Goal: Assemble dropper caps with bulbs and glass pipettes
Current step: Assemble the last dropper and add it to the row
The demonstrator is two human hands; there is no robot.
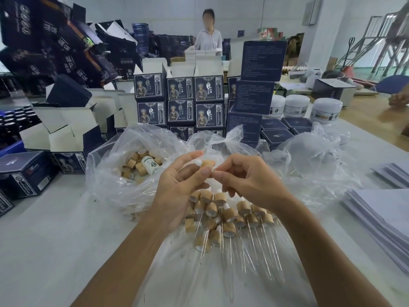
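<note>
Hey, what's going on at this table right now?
A person is putting dropper caps together. The left hand holds a wooden cap with a white bulb on it, while the right hand pinches something small and pale against it, too small to identify. A pile of finished droppers lies below the hands. An open plastic bag to the left holds loose caps.

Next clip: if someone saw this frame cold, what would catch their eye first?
Probably the two hands at the centre: the left hand holds a wooden cap with a white bulb, and the right hand pinches at its end. Just below them lies a pile of finished droppers, glass pipettes pointing toward the camera, on clear plastic. Behind, a wall of dark blue boxes fills the table's far side.
</note>
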